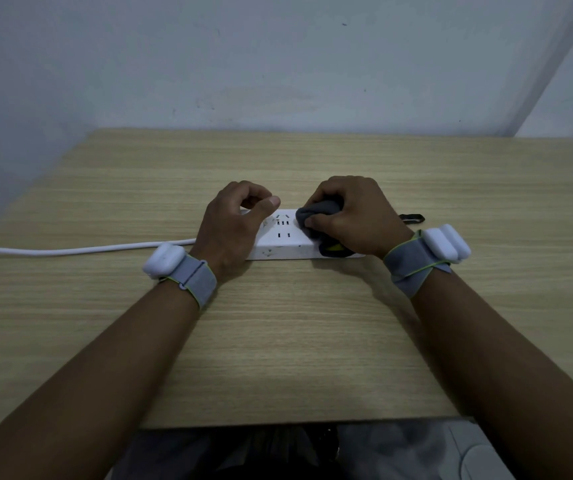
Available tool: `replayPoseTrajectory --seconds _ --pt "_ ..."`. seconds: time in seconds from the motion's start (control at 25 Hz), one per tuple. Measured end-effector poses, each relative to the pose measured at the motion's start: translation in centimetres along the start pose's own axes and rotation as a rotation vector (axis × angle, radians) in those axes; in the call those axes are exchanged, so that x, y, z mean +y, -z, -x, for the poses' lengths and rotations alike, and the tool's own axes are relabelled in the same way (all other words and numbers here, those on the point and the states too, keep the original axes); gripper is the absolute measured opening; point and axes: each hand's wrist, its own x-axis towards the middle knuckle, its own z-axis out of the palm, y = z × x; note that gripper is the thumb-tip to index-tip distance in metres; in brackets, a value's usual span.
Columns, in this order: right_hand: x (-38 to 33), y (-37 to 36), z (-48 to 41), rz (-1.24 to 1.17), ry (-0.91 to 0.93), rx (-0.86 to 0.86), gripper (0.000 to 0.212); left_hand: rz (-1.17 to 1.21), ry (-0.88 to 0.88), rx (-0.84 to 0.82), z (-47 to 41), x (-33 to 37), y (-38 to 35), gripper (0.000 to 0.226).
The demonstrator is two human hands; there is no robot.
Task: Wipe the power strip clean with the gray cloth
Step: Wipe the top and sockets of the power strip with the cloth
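A white power strip (283, 242) lies across the middle of the wooden table (278, 341), its sockets facing up. My left hand (233, 226) covers the strip's left end, with the fingers curled over the far edge and the thumb lying across the top. My right hand (350, 216) grips the bunched gray cloth (316, 211) and presses it onto the right part of the strip. The strip's right end is hidden under this hand and the cloth. A dark and yellow bit (335, 250) shows below the cloth at the strip's near edge.
The strip's white cable (70, 251) runs left across the table and off its edge. A small black loop (413, 218) lies on the table just right of my right hand. A pale wall stands behind the table. Both wrists carry gray bands with white devices.
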Motion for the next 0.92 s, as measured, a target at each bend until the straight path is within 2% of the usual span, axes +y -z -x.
replayPoseTrajectory --seconds 0.12,0.28,0.44,0.6,0.72,0.84,0.92 --pt "0.4 -0.1 -0.7 0.047 -0.032 0.049 0.013 0.000 0.006 0.001 0.0 -0.1 0.0 0.023" --pt "0.9 0.8 -0.4 -0.044 -0.030 -0.056 0.010 -0.002 0.005 -0.002 -0.1 0.0 0.1 0.023" --pt "0.7 0.7 -0.3 0.009 -0.021 -0.012 0.008 -0.003 0.003 0.000 -0.1 0.0 0.1 0.022" --pt "0.5 1.0 0.1 -0.056 0.012 -0.106 0.012 -0.012 0.000 -0.007 -0.1 0.0 0.0 0.024" --pt "0.3 0.8 0.1 -0.008 0.025 -0.061 0.010 -0.008 0.000 -0.008 -0.1 0.1 0.0 0.025" --pt "0.2 0.9 0.1 -0.051 0.029 -0.117 0.013 -0.013 0.003 -0.010 -0.1 0.0 0.0 0.023" --pt "0.3 0.7 0.0 -0.022 0.023 -0.084 0.011 -0.006 0.006 -0.008 -0.1 0.0 0.0 0.021"
